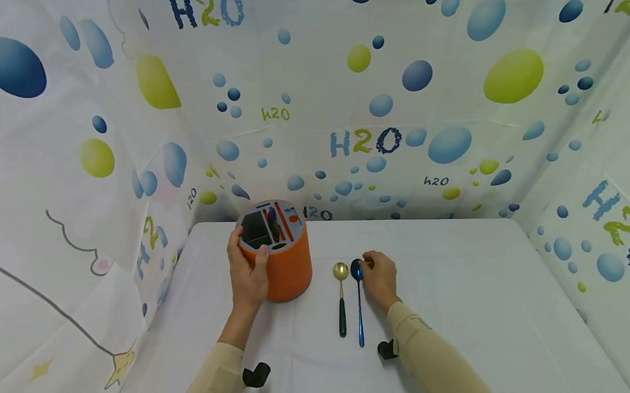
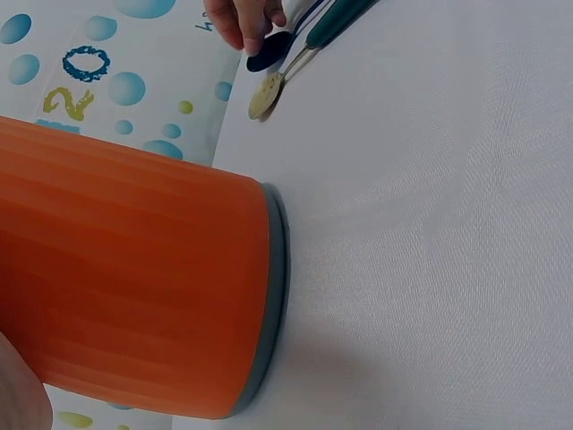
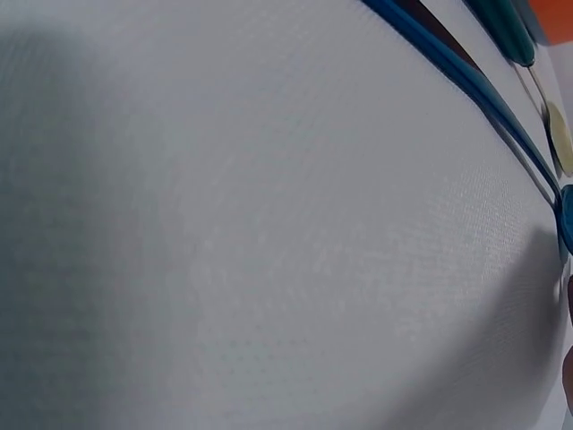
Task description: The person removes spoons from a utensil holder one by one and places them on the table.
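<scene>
My left hand (image 1: 249, 279) holds an orange round desk organizer (image 1: 288, 270), thumb on the near side of its rim and fingers around the left. Its grey top has several cut-out slots, and a dark purple item stands in one. To the right, a blue spoon (image 1: 360, 320) lies on the white cloth, bowl pointing away. My right hand (image 1: 381, 277) pinches the edge of that bowl with its fingertips (image 2: 252, 40). Beside it, nearly parallel, lies a gold spoon (image 1: 341, 272) with a dark green handle (image 2: 338, 21).
A white cloth (image 1: 465, 309) covers the table. Behind and at both sides hang white curtains (image 1: 301, 63) printed with blue and green drops and "H2O". The organizer stands near the back left, close to the rear curtain. Black wrist mounts (image 1: 257, 375) show at both sleeves.
</scene>
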`<state>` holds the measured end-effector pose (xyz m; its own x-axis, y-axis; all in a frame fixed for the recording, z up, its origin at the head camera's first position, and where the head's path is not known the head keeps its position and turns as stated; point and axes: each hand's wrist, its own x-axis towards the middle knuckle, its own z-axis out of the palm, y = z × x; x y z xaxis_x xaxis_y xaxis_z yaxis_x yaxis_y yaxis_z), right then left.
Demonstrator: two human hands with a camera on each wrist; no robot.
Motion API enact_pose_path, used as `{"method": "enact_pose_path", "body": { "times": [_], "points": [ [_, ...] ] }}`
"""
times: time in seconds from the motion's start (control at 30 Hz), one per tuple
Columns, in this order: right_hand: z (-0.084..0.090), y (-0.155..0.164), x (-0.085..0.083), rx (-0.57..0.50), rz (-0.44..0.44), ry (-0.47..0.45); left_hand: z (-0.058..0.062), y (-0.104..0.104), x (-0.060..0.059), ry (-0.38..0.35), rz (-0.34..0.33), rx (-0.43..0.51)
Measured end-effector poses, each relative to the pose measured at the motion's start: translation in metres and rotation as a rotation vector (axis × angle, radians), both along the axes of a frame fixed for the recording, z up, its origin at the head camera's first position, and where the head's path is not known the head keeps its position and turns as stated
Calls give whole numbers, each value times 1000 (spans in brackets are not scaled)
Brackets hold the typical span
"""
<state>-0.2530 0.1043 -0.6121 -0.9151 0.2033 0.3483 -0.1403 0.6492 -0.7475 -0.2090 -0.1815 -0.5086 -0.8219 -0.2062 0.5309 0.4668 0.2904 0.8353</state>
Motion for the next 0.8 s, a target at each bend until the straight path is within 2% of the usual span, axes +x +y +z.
{"method": "enact_pose_path", "body": {
  "times": [0.07, 0.17, 0.37, 0.5, 0.67, 0.73, 0.8],
  "points": [
    [0, 0, 1, 7, -1, 20, 7, 1, 5, -2, -4, -4],
    [1, 0, 1, 24, -4, 44, 9, 1, 7, -7, -6, -7],
    [2, -4, -1, 53, -6, 82, 9, 1, 7, -3, -10, -1],
    [10, -10, -2, 49, 32, 173, 8, 1, 5, -12, -4, -3],
    [26, -21, -4, 53, 86, 295, -13, -4, -9, -13, 15, 2],
    [32, -25, -5, 59, 100, 323, -23, -7, -14, -16, 25, -6],
    [37, -28, -5, 53, 112, 338, -27, -9, -16, -17, 27, -16]
  ]
}}
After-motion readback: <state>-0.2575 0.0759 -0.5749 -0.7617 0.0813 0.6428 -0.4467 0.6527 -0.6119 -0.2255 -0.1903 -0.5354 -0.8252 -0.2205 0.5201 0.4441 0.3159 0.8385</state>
